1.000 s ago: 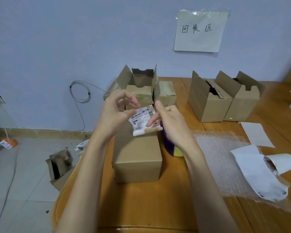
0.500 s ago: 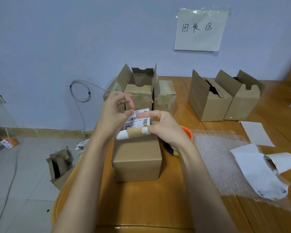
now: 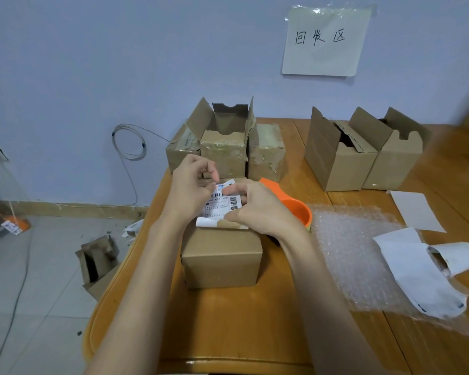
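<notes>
Head view, and here we go: the shipping label (image 3: pixel 219 205) sits just over the 12 o'clock end of the closed box (image 3: pixel 222 257), which rests on the counter (image 3: pixel 241 320). The left grip (image 3: pixel 190 188) pinches the label's 9 o'clock edge. The right grip (image 3: pixel 257 209) clasps its 3 o'clock side, thumb on the curled lower edge. Two hands, I'd say, to hold the sheet taut and square to the lid. The orange cup (image 3: pixel 295 209) waits at the box's 2 o'clock, just beside the bubble wrap (image 3: pixel 358 253), probably parked out of the way. Opened boxes (image 3: pixel 225 147) stand at 12 o'clock.
</notes>
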Demonstrator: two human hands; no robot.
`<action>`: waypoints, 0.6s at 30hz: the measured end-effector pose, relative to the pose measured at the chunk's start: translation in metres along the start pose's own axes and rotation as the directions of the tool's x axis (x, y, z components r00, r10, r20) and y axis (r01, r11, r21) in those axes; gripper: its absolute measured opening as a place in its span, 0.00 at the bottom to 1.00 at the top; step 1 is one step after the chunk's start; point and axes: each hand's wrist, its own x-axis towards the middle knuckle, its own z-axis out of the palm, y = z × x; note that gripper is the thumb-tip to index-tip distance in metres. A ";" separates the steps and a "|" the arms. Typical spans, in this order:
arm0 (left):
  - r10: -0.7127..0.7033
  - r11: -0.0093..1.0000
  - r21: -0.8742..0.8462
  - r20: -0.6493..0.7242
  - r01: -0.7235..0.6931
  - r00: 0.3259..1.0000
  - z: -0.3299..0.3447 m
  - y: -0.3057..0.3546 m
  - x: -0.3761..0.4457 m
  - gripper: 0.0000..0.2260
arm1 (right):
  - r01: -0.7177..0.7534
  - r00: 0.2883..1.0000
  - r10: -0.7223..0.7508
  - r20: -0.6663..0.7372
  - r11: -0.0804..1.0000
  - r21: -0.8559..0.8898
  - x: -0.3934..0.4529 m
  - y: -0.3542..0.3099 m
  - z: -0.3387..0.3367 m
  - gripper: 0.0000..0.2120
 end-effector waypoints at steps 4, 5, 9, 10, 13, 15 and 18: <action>0.072 0.993 0.098 0.013 -0.073 0.997 0.006 -0.007 -0.003 0.14 | 0.026 0.999 -0.018 0.042 0.981 -0.190 -0.001 -0.007 0.001 0.27; 0.099 0.985 0.138 0.026 -0.102 0.995 0.007 -0.010 -0.003 0.13 | 0.026 0.998 -0.012 0.059 0.971 -0.238 -0.002 -0.007 0.001 0.27; 0.219 0.880 0.433 -0.002 -0.196 0.976 0.004 -0.016 -0.006 0.09 | 0.022 0.998 0.000 0.059 0.926 -0.377 -0.006 -0.009 0.006 0.30; 0.267 0.822 0.525 -0.010 -0.222 0.964 0.003 -0.015 -0.008 0.09 | 0.021 0.999 -0.008 0.036 0.915 -0.404 -0.008 -0.009 0.006 0.30; 0.238 0.750 0.623 0.060 -0.223 0.969 -0.005 -0.005 -0.019 0.06 | 0.009 0.999 -0.025 -0.027 0.874 -0.487 -0.010 -0.006 0.003 0.28; 0.109 0.770 0.619 0.115 -0.158 0.987 -0.010 -0.002 -0.031 0.12 | 0.018 1.000 -0.027 -0.011 0.864 -0.502 -0.009 -0.004 0.003 0.28; -0.037 0.774 0.626 0.196 -0.096 0.980 -0.014 0.002 -0.050 0.28 | 0.101 0.992 -0.123 -0.001 0.822 -0.560 -0.006 -0.003 0.012 0.23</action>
